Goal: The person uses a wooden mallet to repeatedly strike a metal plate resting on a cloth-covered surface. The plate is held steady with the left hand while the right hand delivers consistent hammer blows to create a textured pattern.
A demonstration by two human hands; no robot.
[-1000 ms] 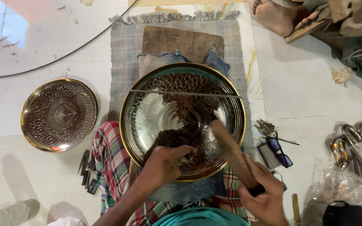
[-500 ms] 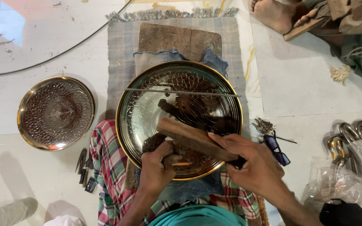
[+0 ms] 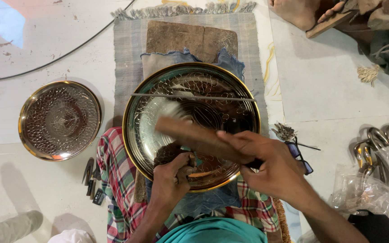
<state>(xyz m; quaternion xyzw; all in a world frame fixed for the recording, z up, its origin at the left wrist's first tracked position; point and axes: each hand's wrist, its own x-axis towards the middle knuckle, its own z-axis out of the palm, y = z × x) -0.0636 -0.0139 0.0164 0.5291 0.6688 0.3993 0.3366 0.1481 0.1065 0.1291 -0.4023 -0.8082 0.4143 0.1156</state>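
Over the engraved brass tray, right hand gripping wooden mallet, now swung leftward; left hand gripping punch

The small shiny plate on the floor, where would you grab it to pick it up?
Best guess: grip the small plate by its raised gold rim, coming from its near-left edge. It lies flat and face up on the floor, so only the rim offers a lip. That side is bare, while small dark tools lie by its lower right.

Engraved brass tray (gold-rimmed), flat under wooden mallet.
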